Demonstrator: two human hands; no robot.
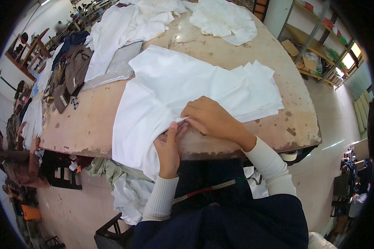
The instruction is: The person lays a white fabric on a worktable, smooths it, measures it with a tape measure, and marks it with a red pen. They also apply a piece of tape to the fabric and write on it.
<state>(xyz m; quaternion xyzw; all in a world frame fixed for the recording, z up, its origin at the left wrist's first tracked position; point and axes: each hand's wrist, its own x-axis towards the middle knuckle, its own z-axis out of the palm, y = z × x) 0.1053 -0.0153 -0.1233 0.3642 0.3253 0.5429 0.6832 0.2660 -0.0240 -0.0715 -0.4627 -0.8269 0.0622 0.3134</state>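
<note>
A white cloth garment (170, 79) lies spread across the near part of the table, one side of it hanging over the front edge. Both hands meet at its near edge. My left hand (169, 149) pinches the fabric edge, thumb on top and fingers partly hidden under the cloth. Just to the right, my right hand (207, 116) is bent over the same edge, its fingers closed on the fabric. What kind of garment it is cannot be made out.
The worn table (295, 124) has a chipped front edge. White fabric piles (222, 20) lie at the back, a clear plastic bag (116, 62) and dark garments (72, 70) at left. Another person's hand (35, 143) touches the left edge. A black crate (112, 232) stands below.
</note>
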